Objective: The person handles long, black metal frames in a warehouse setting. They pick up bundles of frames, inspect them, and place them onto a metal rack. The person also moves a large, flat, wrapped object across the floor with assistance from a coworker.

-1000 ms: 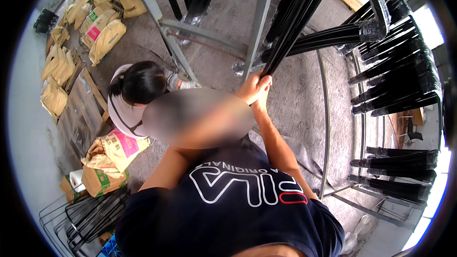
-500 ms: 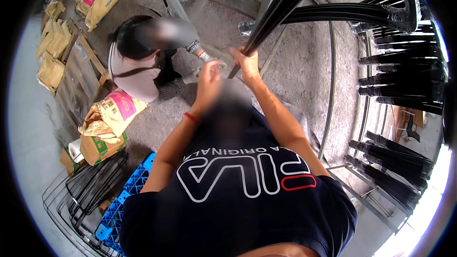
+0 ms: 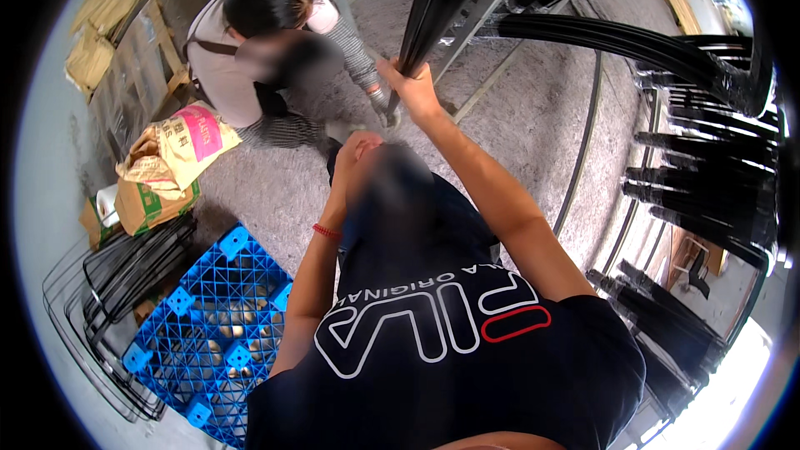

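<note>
A bundle of long black strips (image 3: 433,12) stands steeply tilted in front of me, rising past the top of the view. My right hand (image 3: 414,90) is wrapped round it near its lower end. My left hand (image 3: 358,154) is lower and to the left, apart from the bundle, its fingers curled in. A blurred patch beside it hides whatever it may hold. Close by, a crouching co-worker (image 3: 225,75) in striped sleeves has a gloved hand (image 3: 385,107) at the bundle's lower end.
A grey metal frame bar (image 3: 492,12) runs beside the bundle. More black strip bundles (image 3: 692,150) lie on racks at the right. On the left are a blue plastic pallet (image 3: 237,356), bent black wire frames (image 3: 100,317), a paper sack (image 3: 179,146) and a cardboard box (image 3: 154,208).
My view has shifted, showing more of the blue pallet. The bundle stands more upright. My left hand has lowered and its fingers have curled. The co-worker's gloved hand is now at the bundle's end.
</note>
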A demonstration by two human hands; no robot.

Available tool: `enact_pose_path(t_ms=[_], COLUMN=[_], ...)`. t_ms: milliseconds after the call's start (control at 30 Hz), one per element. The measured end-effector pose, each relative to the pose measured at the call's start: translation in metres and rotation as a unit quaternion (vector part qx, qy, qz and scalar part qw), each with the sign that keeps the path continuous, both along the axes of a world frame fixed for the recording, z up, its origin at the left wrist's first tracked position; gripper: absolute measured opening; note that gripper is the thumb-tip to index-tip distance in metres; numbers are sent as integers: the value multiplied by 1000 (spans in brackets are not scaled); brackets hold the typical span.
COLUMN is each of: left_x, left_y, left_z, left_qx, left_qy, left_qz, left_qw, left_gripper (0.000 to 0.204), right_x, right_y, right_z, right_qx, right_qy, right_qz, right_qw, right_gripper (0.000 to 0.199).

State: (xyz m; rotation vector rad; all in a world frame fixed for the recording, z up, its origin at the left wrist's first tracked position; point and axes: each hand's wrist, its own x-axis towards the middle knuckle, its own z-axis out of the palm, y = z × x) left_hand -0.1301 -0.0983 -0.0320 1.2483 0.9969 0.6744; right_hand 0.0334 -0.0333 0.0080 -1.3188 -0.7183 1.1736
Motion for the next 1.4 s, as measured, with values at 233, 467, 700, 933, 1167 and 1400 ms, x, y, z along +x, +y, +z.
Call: enact_pose_path(t_ms=[233,467,700,933,1167,1400], left_x=[29,66,88,101,102,104], left_y=[49,81,98,95,96,96], left_z=[106,153,167,169,177,174], left_qx=[257,320,255,244,247,241], left_qy=[32,-120,-188,-212,-215,-212], left_qz=[31,-40,-122,-131,-173,-172], left_qw=[966,939,941,937,929,931], left_gripper=[41,32,20,23,22,21], right_x=[-14,-12,-9,-7,-6,-1], right_y=[-1,4,-4,-12,-15,-11], right_z=[-6,-16,6,17,23,14], right_qx=[16,74,12,33,22,32], right_qy=[-13,-67,-41,-14,-28,-77], right_qz=[13,-51,-98,-105,-102,-100], right_qw=[1000,994,994,994,994,991], right_gripper=[29,27,25,26,22,21])
